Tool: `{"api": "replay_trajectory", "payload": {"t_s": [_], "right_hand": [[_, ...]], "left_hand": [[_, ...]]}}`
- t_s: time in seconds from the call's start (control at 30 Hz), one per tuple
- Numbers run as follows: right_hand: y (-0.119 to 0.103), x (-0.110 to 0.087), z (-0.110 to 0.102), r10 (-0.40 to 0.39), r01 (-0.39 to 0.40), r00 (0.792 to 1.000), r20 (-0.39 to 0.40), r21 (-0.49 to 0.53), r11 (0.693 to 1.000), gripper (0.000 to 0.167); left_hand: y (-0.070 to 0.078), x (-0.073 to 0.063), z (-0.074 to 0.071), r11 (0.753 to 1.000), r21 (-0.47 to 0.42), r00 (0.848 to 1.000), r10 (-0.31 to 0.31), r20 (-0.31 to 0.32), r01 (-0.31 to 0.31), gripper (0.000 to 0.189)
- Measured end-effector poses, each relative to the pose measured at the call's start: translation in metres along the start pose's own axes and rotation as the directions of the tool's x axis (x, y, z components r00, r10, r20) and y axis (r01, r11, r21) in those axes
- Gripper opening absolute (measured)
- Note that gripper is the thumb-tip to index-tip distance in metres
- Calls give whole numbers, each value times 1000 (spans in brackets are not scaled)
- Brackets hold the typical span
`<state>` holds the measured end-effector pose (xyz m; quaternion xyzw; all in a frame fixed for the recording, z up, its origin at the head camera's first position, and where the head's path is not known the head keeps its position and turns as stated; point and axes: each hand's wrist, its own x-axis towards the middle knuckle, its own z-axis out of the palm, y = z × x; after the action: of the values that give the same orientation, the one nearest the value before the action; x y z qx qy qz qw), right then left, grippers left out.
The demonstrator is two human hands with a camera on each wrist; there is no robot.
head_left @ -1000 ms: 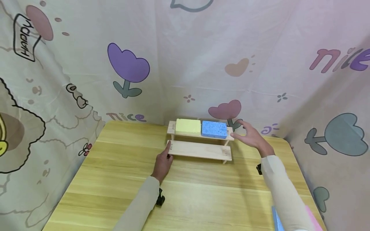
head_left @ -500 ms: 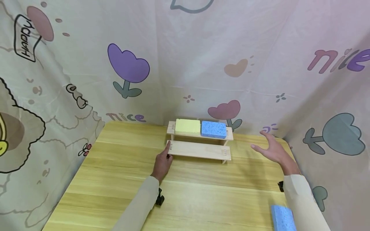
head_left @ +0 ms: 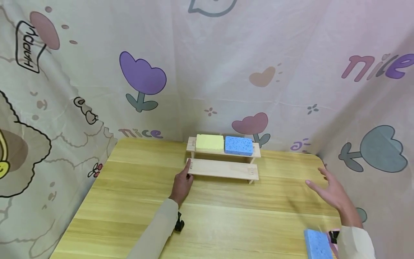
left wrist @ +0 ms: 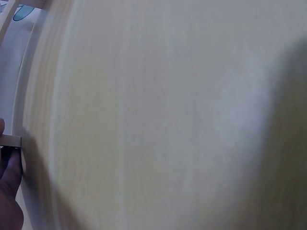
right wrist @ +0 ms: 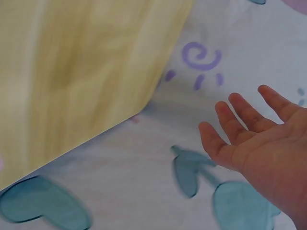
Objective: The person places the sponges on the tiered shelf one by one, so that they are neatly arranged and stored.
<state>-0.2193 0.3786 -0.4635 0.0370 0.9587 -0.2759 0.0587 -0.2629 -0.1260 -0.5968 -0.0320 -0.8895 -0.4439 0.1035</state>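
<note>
A small two-step wooden shelf stands near the back of the table. My left hand grips the left end of its lower step; in the left wrist view the fingers lie under the board's end. On the upper step a yellow sponge and a speckled blue sponge sit side by side. The right hand, fingers spread and holding nothing, hovers over the table's right edge. Closest to it, a second blue sponge lies at the front right, with a pink item partly hidden behind the wrist.
The wood-grain table ends at a rounded back right corner, also visible in the right wrist view. A printed fabric backdrop hangs close behind the shelf and along both sides.
The right hand has moved away from the upper step's right end, rightward and toward the front. My left hand stays on the lower step, and the sponges keep their places.
</note>
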Motion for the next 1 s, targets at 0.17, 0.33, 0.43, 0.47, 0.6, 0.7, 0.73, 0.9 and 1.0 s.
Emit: {"api": "replay_trajectory", "payload": {"t_s": [0.17,0.33,0.43,0.47,0.6,0.7,0.73,0.9,1.0], "right_hand": [[21,-20,4,72,-72,997,5,-1,997,93],[42,-36,13,122,-122,992,-22,-9,992,94],[55,-45,19,139,-140,989,-56,-15,990,93],[59,-48,20,140,-141,988,-62,-14,990,93],[73,-58,23,175,-177,983,-55,-27,984,94],[80,-65,22,233,-232,973,8,-50,971,96],[83,-67,22,254,-252,967,34,-57,966,97],[95,-76,24,330,-319,932,151,-95,943,100],[101,-83,29,355,-340,915,189,-107,934,101]], "left_hand": [[-3,-1,0,1000,2,1000,-1,4,1,73],[-5,-2,2,1000,-4,1000,-14,1,14,75],[-5,-1,2,1000,-3,1000,-10,7,10,74],[-4,-1,2,1000,-3,1000,-6,8,6,74],[-3,-1,3,1000,-1,1000,5,4,-5,73],[-3,-1,4,1000,-2,1000,8,0,-8,73],[-3,-1,4,1000,-3,1000,10,-3,-10,73],[-7,1,5,1000,-6,999,25,-21,-25,72],[-8,1,5,999,0,999,32,-27,-32,71]]}}
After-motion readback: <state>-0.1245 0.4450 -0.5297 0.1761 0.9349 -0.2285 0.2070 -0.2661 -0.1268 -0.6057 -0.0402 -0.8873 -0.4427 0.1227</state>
